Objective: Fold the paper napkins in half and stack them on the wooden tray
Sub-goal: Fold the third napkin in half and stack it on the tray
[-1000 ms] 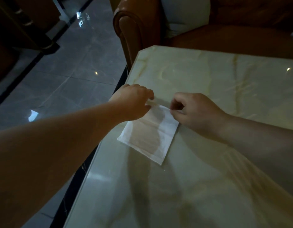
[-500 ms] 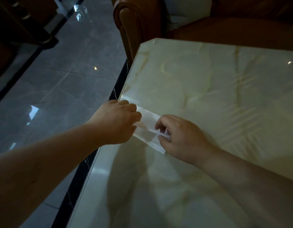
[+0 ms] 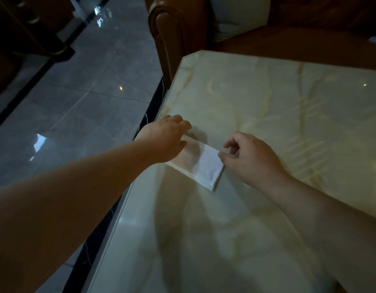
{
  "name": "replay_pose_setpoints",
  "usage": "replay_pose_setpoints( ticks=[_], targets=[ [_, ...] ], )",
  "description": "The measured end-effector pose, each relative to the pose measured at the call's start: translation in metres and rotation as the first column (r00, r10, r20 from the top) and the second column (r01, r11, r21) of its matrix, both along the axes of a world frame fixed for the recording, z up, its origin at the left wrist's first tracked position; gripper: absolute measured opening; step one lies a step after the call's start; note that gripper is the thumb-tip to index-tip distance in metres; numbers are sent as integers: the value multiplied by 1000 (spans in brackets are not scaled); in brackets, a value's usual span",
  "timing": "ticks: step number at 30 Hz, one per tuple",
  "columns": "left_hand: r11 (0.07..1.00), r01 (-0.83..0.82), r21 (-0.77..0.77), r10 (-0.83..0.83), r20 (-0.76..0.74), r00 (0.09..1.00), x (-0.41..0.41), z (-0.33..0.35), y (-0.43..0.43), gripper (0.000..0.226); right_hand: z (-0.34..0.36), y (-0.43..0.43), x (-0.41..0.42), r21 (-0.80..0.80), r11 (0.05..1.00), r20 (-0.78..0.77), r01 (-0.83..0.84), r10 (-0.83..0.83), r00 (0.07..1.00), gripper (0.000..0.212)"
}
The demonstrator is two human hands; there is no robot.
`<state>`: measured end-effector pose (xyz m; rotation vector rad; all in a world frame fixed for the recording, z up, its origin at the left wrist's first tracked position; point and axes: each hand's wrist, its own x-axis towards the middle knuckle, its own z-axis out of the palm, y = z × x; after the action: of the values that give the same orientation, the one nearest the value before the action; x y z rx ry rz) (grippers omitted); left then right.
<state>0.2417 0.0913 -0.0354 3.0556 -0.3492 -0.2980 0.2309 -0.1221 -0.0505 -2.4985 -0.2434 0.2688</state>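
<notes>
One white paper napkin (image 3: 200, 166) lies flat on the marble table (image 3: 278, 106) near its left edge, folded into a narrow rectangle. My left hand (image 3: 164, 140) covers the napkin's far left end, fingertips pressed down on its folded edge. My right hand (image 3: 249, 158) is at the napkin's right far corner; the thumb tip touches that corner and the forefinger curls just above it. The near right corner of the napkin is free. No wooden tray is in view.
The table's left edge runs right beside the napkin, with the glossy grey tiled floor (image 3: 77, 106) below. A brown leather armchair (image 3: 172, 34) stands beyond the table's far left corner. Dark furniture (image 3: 31, 28) sits at the top left.
The napkin's far edge was drawn toward me and folded over, so the napkin is now half as wide. Both hands have moved back to its far edge.
</notes>
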Motion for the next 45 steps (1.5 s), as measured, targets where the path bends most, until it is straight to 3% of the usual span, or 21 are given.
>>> replay_pose_setpoints(
  ticks=[3, 6, 9, 12, 16, 19, 22, 26, 32, 35, 39, 45],
  targets=[
    [997, -71, -24, 70, -23, 997, 10, 0, -4, 38, -6, 3, 2, -96, 995, -56, 2, -7, 998, 26],
    [991, -124, -47, 122, -40, 992, 11, -1, -4, 23, -7, 9, 2, -147, 989, -33, 19, -24, 999, 12],
    [980, -165, -109, 163, -33, 986, 4, -3, 0, 18, -7, 12, -3, -131, 990, -24, 57, -61, 998, 8],
    [929, -225, -294, 215, -65, 974, -12, 1, 2, 9, -3, 7, -12, -20, 998, -23, 65, -65, 998, 9],
    [733, -396, -553, 317, -236, 918, -39, 10, 0, 7, 2, -2, -29, 285, 941, -102, 181, -158, 982, 13],
    [494, -502, -710, 392, -334, 857, -58, 11, -1, 9, 7, -3, -43, 502, 793, -238, 345, -257, 937, 13],
    [311, -556, -771, 416, -415, 809, -81, 16, -6, 8, 22, -6, -65, 614, 660, -332, 433, -282, 900, 17],
    [207, -580, -787, 407, -470, 783, -113, 24, -19, 8, 39, -16, -97, 652, 592, -367, 474, -301, 880, 17],
    [78, -673, -736, 316, -622, 717, -147, 35, -47, 5, 48, -47, -136, 626, 575, -354, 527, -393, 849, 10],
    [35, -696, -717, 304, -656, 691, -164, 48, -68, 7, 54, -68, -155, 640, 532, -378, 555, -411, 830, 11],
    [54, -691, -720, 310, -646, 697, -186, 59, -104, 1, 61, -103, -183, 645, 472, -504, 601, -328, 799, 12],
    [126, -711, -692, 297, -657, 692, -213, 67, -183, 7, 67, -184, -220, 588, 592, -494, 551, -276, 824, 13]
  ],
)
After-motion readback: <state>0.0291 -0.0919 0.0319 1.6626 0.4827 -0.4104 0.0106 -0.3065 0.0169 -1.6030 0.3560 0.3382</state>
